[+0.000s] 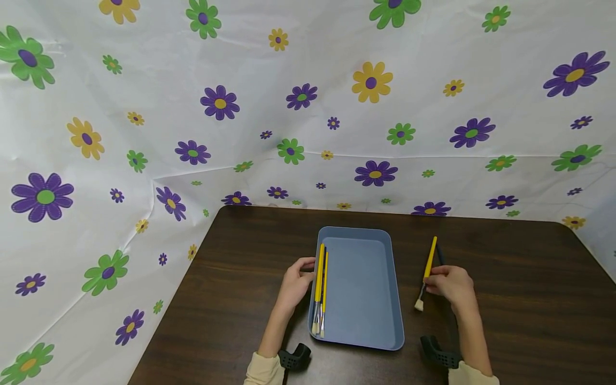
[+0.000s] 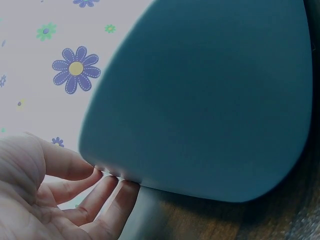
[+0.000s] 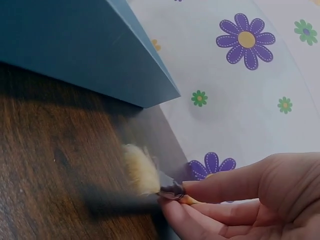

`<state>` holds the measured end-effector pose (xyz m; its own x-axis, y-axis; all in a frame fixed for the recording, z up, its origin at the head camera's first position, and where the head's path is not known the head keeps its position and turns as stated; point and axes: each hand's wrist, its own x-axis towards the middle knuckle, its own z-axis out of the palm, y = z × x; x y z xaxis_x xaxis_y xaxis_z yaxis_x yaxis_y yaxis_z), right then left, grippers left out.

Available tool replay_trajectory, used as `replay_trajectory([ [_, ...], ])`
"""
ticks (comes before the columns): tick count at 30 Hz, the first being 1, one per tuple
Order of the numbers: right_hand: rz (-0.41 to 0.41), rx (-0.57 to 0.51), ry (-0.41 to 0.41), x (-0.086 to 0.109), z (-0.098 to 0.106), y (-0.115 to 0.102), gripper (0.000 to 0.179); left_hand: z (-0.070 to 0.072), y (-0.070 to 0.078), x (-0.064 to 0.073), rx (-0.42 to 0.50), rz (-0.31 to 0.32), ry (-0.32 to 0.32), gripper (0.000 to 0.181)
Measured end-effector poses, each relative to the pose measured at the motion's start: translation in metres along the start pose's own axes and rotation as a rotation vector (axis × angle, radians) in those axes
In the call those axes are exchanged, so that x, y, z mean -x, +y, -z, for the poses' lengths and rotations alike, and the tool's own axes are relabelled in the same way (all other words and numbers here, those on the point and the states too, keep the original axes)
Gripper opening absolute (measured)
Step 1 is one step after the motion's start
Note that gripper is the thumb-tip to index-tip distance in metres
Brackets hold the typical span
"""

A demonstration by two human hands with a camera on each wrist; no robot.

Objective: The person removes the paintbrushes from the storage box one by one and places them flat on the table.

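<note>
My right hand (image 1: 452,283) pinches a yellow-handled paintbrush (image 1: 430,258) near its ferrule, right of the tray. The brush tilts with its pale bristles (image 3: 140,170) pointing down, close over the table in the right wrist view. My left hand (image 1: 294,283) rests at the left side of a blue-grey tray (image 1: 358,289). Its fingertips (image 2: 129,186) touch the tray's outer edge in the left wrist view. Inside the tray, along its left wall, lie yellow-handled paintbrushes (image 1: 320,272), bristles toward me.
The dark wooden table (image 1: 231,299) extends to both sides of the tray. Behind it hangs a white flowered sheet (image 1: 308,69). A black wrist mount (image 1: 294,357) sits on my left wrist, and another black mount (image 1: 439,353) on my right.
</note>
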<state>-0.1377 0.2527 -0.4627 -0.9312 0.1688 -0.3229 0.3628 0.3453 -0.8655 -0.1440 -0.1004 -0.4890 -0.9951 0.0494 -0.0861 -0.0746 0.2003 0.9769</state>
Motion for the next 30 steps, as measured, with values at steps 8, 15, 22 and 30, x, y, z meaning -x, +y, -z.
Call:
replay_trajectory([
  [8, -0.026, 0.049, -0.004, -0.003, -0.001, 0.001, 0.038, 0.0, 0.015, 0.008, 0.013, -0.011, -0.006, 0.039],
  [15, -0.032, 0.072, 0.004, -0.003, -0.005, -0.001, 0.03, 0.002, 0.036, 0.02, 0.011, -0.03, -0.009, 0.039],
  [22, -0.029, 0.086, 0.011, -0.002, -0.007, -0.002, 0.028, 0.0, 0.011, 0.007, 0.006, -0.007, 0.002, 0.039],
  [30, -0.006, 0.104, 0.058, 0.0, -0.004, -0.004, 0.029, 0.001, -0.003, -0.001, -0.004, 0.011, -0.001, 0.038],
])
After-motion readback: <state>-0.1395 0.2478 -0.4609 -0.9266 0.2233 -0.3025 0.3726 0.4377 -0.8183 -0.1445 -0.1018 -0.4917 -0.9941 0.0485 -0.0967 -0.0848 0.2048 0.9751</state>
